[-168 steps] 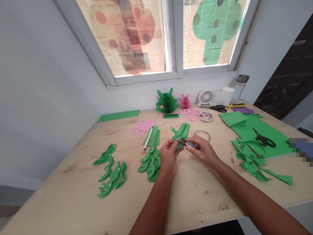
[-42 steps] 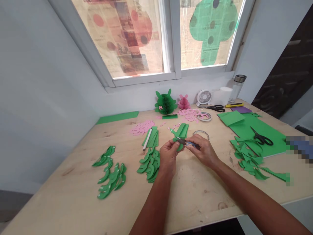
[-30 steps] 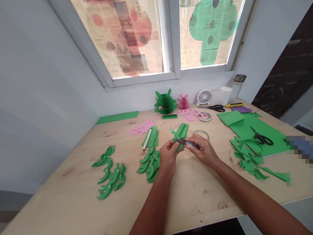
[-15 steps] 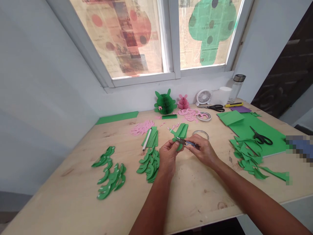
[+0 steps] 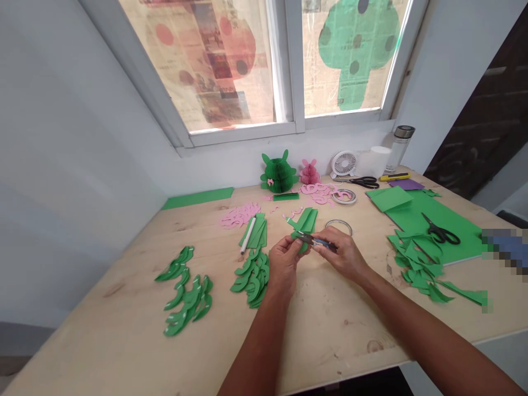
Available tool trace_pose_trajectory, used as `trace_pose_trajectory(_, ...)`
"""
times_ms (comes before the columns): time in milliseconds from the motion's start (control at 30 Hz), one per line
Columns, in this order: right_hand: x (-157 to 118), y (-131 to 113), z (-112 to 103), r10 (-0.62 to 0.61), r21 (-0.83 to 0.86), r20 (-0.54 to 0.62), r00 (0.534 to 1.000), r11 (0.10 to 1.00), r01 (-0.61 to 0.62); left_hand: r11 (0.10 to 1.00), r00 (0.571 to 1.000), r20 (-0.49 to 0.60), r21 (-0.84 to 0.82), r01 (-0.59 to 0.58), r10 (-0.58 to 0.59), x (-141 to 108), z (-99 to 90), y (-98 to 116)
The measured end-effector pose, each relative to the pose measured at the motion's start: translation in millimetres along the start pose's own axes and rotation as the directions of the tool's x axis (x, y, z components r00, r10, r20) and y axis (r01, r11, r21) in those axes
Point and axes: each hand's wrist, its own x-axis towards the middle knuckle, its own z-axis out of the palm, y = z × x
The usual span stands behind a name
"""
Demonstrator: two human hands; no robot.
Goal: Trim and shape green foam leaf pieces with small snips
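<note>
Near the middle of the table, my left hand (image 5: 284, 261) pinches a small green paper piece (image 5: 304, 248) between thumb and fingers. My right hand (image 5: 344, 253) is closed on a dark tool (image 5: 315, 240), perhaps a craft knife or tweezers, whose tip lies against the green paper at my left fingertips. Folded green strips (image 5: 307, 220) lie just beyond my hands. Left of my left hand are a heap of curved green pieces (image 5: 251, 278) and a white pen (image 5: 248, 235) on green strips. Another group of curved green pieces (image 5: 190, 302) is farther left.
Green scraps (image 5: 416, 264), black scissors (image 5: 441, 229) and green sheets (image 5: 457, 242) lie at the right. At the back are pink cutouts (image 5: 241, 214), tape rolls (image 5: 344, 196), green and pink paper figures (image 5: 279, 173), a small fan (image 5: 344, 163) and a bottle (image 5: 399, 148).
</note>
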Motion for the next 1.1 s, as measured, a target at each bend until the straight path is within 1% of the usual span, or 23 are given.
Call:
trace_pose_trajectory(267,0.4,-1.4,-1.5,0.001,0.001,0.011,1.0,1.0,-0.001,1.0,1.0,0.011,0.016,-0.005,0.005,-0.3,-0.2,0.5)
trace_pose_trajectory(867,0.2,-1.5,0.2,-0.018,-0.015,-0.028,0.999,1.0,0.018,1.0,1.0,0.008,0.006,-0.009,0.009,-1.5,0.4,0.5)
trace_pose_trajectory(1100,0.5,-3.0,-0.4,-0.018,-0.013,-0.027,0.999,1.0,0.017,1.0,1.0,0.013,0.006,-0.012,0.012,-2.1,1.0,1.0)
